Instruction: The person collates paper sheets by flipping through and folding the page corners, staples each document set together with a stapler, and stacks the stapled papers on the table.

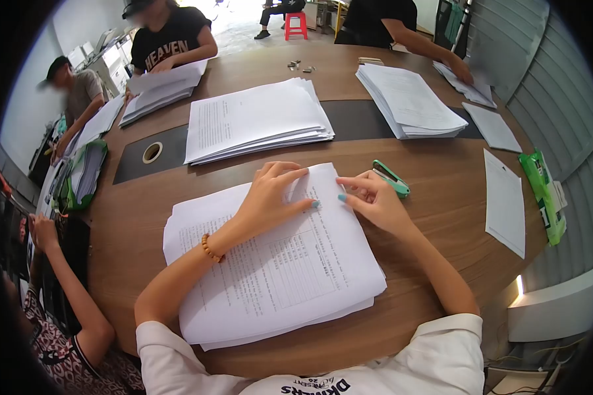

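Note:
A thick stack of printed paper (277, 257) lies in front of me on the table, its sheets slightly out of line. My left hand (277, 194) rests on the top sheet near its far edge, fingers stretched and thumb apart. At the stack's right edge is my right hand (379, 204), index finger and thumb separated at the paper's border, the other fingers partly curled. No object shows between the fingers of either hand. A green stapler (392, 179) lies just beyond my right hand.
Farther back are a tall paper stack (257, 118), another stack (412, 102) and a tape roll (152, 153). Single sheets (505, 201) and a green packet (545, 197) lie right on the wooden table (435, 184). Other people handle papers around it; a person's arm (72, 276) is close left.

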A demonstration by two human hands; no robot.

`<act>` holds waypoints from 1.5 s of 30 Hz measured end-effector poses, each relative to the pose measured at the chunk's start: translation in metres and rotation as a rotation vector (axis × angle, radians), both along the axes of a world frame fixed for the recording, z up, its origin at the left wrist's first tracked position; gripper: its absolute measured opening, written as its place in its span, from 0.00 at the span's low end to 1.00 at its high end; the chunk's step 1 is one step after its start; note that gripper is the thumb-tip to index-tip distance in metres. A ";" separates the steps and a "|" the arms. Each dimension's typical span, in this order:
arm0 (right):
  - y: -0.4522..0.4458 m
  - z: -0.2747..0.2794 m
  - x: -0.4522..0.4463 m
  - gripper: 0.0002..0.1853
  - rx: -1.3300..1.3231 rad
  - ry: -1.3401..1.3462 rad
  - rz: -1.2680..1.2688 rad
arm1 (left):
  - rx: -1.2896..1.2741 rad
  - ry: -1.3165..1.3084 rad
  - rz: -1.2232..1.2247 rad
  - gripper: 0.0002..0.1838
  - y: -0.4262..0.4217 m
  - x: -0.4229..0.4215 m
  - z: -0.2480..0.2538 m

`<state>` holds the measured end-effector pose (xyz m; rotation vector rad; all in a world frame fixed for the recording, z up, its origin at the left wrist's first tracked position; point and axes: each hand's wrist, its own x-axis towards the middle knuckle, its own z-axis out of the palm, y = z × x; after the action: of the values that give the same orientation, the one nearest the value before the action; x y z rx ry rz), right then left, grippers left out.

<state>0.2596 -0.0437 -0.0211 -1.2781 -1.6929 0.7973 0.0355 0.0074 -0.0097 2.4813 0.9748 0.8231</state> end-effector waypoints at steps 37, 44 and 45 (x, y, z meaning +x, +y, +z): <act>0.045 0.036 -0.006 0.10 -0.179 -0.269 0.132 | -0.020 -0.164 -0.113 0.10 -0.003 -0.004 0.012; 0.034 0.046 -0.012 0.08 -0.259 0.208 0.162 | -0.139 -0.280 -0.058 0.11 -0.008 -0.001 0.012; 0.031 0.050 -0.014 0.08 -0.254 0.257 0.176 | -0.094 -0.256 -0.089 0.11 -0.008 -0.002 0.013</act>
<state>0.2452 -0.0129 0.0286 -1.1448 -1.5449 1.2589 0.0337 -0.0001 0.0033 2.2530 0.7891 1.0112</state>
